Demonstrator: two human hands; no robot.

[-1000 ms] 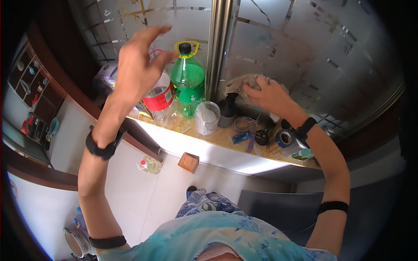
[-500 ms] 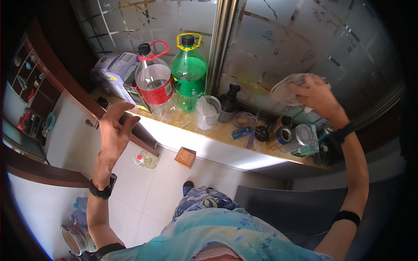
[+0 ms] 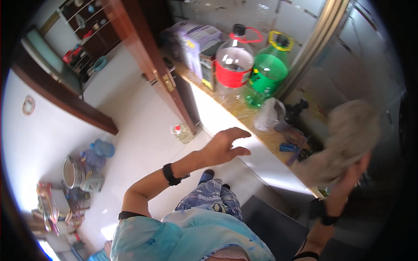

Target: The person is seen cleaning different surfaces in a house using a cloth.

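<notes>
Nearest is the wearer's turquoise floral top (image 3: 196, 230), with patterned trousers (image 3: 209, 198) and a blue slipper (image 3: 207, 175) beyond it. The left hand (image 3: 221, 147) hangs in front of the ledge (image 3: 244, 115), black band (image 3: 171, 175) at its wrist, thumb and fingers (image 3: 237, 132) apart with nothing between them. Over at the right, the right hand (image 3: 348, 180) is blurred, its fingers clamped on a grey-brown cloth (image 3: 355, 130); the cloth is bunched above the hand, in front of the glass, and whether it touches the pane cannot be told. Past the left hand, on the ledge, lie a blue object (image 3: 288, 148) and some coiled wires (image 3: 298, 137), near a clear tub (image 3: 278, 114) with a whitish bag in it and a dark bottle (image 3: 296, 111). Behind the tub, a green bottle (image 3: 267, 71) with a yellow handle stands beside a clear bottle (image 3: 233, 58) with a red label. A purple box (image 3: 202, 37) sits farther left, and frosted glass (image 3: 239, 9) backs the row. On the floor is a red-capped jug (image 3: 183, 135), by the brown door (image 3: 150, 52).
</notes>
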